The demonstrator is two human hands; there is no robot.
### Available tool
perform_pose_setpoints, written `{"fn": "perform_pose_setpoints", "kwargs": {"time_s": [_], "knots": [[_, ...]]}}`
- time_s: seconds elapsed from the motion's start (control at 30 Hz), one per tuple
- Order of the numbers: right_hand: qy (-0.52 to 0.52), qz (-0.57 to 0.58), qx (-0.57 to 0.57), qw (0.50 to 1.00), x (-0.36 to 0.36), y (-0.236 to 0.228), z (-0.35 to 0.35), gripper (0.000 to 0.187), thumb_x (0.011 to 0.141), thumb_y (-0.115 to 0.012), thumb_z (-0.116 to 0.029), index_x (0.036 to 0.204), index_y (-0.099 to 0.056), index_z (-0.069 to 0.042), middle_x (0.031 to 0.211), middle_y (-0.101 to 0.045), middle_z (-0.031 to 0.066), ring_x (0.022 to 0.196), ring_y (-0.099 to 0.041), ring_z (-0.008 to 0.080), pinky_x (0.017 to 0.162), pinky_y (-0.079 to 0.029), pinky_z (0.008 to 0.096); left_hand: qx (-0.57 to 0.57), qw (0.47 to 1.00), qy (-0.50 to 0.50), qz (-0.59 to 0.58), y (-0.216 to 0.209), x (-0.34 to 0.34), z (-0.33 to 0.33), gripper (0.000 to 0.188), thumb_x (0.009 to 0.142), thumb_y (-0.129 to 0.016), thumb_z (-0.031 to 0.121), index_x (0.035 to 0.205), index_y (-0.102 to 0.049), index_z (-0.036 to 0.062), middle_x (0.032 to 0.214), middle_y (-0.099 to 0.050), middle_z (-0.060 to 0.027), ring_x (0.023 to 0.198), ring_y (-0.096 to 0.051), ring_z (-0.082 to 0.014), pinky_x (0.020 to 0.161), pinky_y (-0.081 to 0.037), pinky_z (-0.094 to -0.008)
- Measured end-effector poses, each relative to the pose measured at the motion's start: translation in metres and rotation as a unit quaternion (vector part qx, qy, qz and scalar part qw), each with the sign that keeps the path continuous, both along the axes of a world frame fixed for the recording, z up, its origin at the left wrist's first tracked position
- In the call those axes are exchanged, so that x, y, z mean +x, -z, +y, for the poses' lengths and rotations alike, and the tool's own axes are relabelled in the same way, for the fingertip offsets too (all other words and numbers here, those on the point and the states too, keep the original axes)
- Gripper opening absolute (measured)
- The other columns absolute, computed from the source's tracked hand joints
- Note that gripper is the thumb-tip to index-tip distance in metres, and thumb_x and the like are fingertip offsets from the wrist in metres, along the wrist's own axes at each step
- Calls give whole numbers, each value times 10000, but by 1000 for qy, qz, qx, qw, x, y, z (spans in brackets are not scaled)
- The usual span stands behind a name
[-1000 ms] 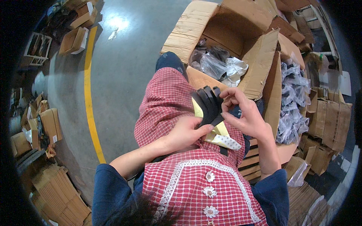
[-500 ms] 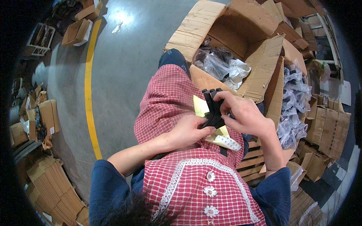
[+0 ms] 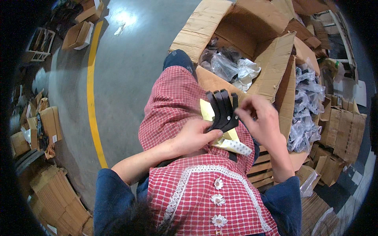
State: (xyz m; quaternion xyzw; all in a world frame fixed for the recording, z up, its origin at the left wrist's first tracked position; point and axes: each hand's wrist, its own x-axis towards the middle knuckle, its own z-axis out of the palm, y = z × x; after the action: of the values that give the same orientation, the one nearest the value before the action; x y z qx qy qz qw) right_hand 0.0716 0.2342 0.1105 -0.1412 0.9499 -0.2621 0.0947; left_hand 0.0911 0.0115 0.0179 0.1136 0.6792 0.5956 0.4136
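Note:
My left hand (image 3: 197, 135) grips a fan of several black curved strips (image 3: 222, 112) above my lap, its thumb across their lower end. Small white round dots show on two of the strips. My right hand (image 3: 260, 120) is just to the right of them, fingers bent and tips drawn together close to the rightmost strip; whether anything small is between the tips is hidden. Under the strips, on my lap, lies a yellow sheet (image 3: 205, 110). A white sheet with rows of small grey marks (image 3: 236, 147) curls up beside it.
An open cardboard box (image 3: 214, 80) holding clear plastic bags (image 3: 224, 67) stands ahead to the right. Next to it, another carton contains plastic-wrapped dark items (image 3: 303, 114). Wooden slats (image 3: 262, 169) show below. Flattened cardboard (image 3: 59, 200) is stacked at left, beyond a yellow floor line (image 3: 91, 94).
The black strips have fanned apart and turned, so the white dots now show. My right hand has drawn off them slightly to the right; my left hand still holds them.

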Motion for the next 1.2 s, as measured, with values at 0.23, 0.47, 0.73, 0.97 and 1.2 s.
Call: {"fn": "perform_pose_setpoints", "kwargs": {"time_s": [0.23, 0.47, 0.73, 0.97, 1.2], "knots": [[-102, -91, -50, 989, 43, 7, -6, 158, 823, -678, -104, 940, -617, -17, 911, -626, 157, 909, -611, 354, 835, -500, 439, 22, 997, -42, -59, -8, 2, 0, 208, 959, -676, 193, 954, -718, -10, 816, -635, 41, 727, -538, -40, 630, -462, -239], [-66, -45, 4, 997, 57, 12, -17, 180, 806, -710, -55, 953, -618, -8, 915, -622, 145, 919, -605, 338, 814, -512, 416, 51, 992, -62, -100, -8, 3, -2, 204, 979, -657, 182, 975, -714, -15, 831, -635, 52, 737, -538, -25, 631, -459, -217], [-81, 0, 79, 994, 70, 6, -28, 232, 775, -699, -43, 994, -625, -22, 892, -600, 113, 879, -597, 297, 789, -526, 394, 18, 996, -52, -68, -13, 1, -2, 230, 970, -669, 206, 968, -719, -18, 810, -642, 44, 727, -543, -29, 627, -465, -227], [-141, 24, 36, 989, 67, 2, -31, 266, 728, -711, -39, 982, -630, -39, 890, -604, 102, 840, -606, 291, 761, -533, 394, -6, 997, -51, -58, -16, -1, 0, 265, 956, -681, 233, 946, -724, -28, 782, -656, 18, 717, -557, -38, 629, -478, -246], [-60, -29, -134, 989, 12, 3, -5, 175, 778, -741, -120, 905, -657, -33, 845, -651, 129, 810, -647, 334, 728, -516, 403, -2, 1000, -4, 6, -6, 0, 1, 240, 936, -691, 205, 1002, -739, -21, 809, -701, -6, 746, -598, -52, 665, -506, -264]]}}
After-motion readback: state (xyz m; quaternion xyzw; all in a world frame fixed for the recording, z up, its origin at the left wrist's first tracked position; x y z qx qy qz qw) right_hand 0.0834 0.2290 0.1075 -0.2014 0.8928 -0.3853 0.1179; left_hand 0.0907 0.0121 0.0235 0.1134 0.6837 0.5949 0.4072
